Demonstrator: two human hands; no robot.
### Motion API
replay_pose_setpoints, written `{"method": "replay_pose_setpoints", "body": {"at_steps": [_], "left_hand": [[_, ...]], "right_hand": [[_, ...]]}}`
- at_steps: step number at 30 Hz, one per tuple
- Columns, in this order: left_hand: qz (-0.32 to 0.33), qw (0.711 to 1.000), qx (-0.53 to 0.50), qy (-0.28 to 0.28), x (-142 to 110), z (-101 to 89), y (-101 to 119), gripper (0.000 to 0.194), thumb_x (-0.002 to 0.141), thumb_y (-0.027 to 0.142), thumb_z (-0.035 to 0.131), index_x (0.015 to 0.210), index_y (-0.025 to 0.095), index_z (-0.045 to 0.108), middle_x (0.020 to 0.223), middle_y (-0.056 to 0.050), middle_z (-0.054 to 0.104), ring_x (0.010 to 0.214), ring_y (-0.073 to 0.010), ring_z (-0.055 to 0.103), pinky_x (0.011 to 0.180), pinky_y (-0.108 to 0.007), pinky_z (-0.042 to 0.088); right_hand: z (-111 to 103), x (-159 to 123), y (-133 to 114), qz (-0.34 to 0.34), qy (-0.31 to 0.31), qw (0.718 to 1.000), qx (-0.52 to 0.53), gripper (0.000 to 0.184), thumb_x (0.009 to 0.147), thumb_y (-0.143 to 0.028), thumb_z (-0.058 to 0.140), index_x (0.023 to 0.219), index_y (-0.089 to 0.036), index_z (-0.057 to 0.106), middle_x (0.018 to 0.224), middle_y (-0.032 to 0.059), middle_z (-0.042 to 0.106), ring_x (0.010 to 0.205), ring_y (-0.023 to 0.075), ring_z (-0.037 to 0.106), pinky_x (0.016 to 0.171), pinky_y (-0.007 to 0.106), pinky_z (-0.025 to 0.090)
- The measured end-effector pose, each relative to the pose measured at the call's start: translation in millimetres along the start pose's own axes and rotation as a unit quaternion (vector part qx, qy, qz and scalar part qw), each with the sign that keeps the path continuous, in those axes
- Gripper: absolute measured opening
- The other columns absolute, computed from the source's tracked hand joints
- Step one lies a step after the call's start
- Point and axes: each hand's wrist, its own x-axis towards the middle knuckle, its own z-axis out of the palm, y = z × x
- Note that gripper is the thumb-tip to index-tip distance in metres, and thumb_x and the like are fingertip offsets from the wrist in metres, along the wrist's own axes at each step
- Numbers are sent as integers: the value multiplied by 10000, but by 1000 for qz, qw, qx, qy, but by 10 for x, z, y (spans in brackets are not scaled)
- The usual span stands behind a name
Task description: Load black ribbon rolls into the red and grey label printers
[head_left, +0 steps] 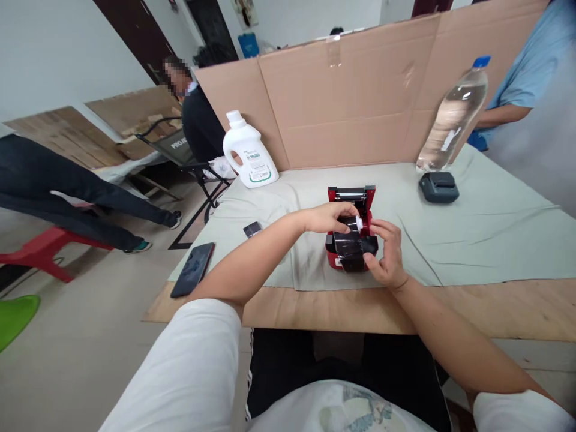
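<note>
A small red and black printer (333, 260) stands on the cloth in front of me, its lid (351, 195) raised. A black film roll (347, 243) with a white core end (359, 222) lies in or just over its opening; how deep it sits I cannot tell. My left hand (332, 217) reaches in from the left, fingers closed on the upper part of the roll. At the printer's right side is my right hand (387, 255), its thumb and fingers apart. Its thumb tip meets the lower right edge of the film, and its fingertips are close to the white core end.
Left of the printer lie a phone (193, 270) and a small dark flat item (252, 229). A white jug (252, 157), a clear bottle (454, 120) and a dark grey box-shaped device (438, 188) stand near the cardboard screen (351, 108). Other people are beyond the table.
</note>
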Motion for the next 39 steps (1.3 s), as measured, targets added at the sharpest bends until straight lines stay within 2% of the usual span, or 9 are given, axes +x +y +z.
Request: {"method": "replay_pose_setpoints", "body": {"at_steps": [6,10,15,18,21,23,26,30,39], "left_hand": [[-138,953,268,-18,381,136,-105,445,749,223,624,1183,141,564,1171,-97,662,1032,-236,626,843,-297,486],[-123,950,286,-18,411,220,-175,452,742,228,639,1183,155,571,1136,-79,675,982,-219,635,778,-270,487],[-118,947,298,6,420,278,-258,380,737,261,668,1104,176,620,1075,-62,699,939,-224,647,764,-288,495],[-78,959,267,52,348,278,-210,284,798,236,620,1074,176,647,1074,-61,710,958,-215,655,822,-302,499],[-1,970,189,153,219,227,-141,200,864,191,520,999,182,668,977,-40,724,878,-171,666,825,-292,510],[45,950,154,267,152,164,-154,223,916,243,467,999,180,665,963,-52,717,880,-170,660,848,-311,514],[88,897,172,398,118,71,-309,386,955,452,432,1149,181,626,1171,-108,664,1125,-227,591,1029,-414,436],[108,898,151,398,85,114,-556,634,954,624,276,1309,170,539,1337,-153,548,1289,-250,478,1110,-452,358],[187,880,85,428,-315,741,-626,582,1001,513,184,1125,164,633,1130,-136,610,1174,-240,546,1008,-446,443]], "right_hand": [[-16,43,-25,-74,-32,996,-27,377,794,-366,598,1142,-221,583,1144,104,644,1137,315,547,957,535,460],[1,17,-27,-76,-56,994,-47,244,779,-408,635,953,-239,665,984,60,711,1064,297,591,921,488,458],[21,17,-44,-91,-83,990,-73,267,753,-455,698,907,-237,691,946,47,729,1027,282,603,923,466,425],[18,34,-61,-93,-93,987,-90,254,765,-452,702,901,-238,697,948,49,732,1025,278,603,930,462,414],[16,48,-83,-96,-88,986,-100,234,774,-446,708,884,-240,700,941,44,740,1016,271,611,927,454,418],[19,53,-97,-105,-79,986,-101,219,772,-427,721,879,-237,700,934,39,746,1010,265,614,924,447,422],[29,51,-112,-118,-71,985,-107,173,780,-381,729,874,-239,704,920,29,753,988,249,617,919,435,422],[34,25,-108,-133,-88,980,-115,123,808,-311,705,920,-258,714,944,14,756,972,225,613,916,420,416],[41,-6,-109,-171,-58,975,-129,147,797,-209,689,938,-245,708,943,3,758,909,201,584,835,375,415]]}}
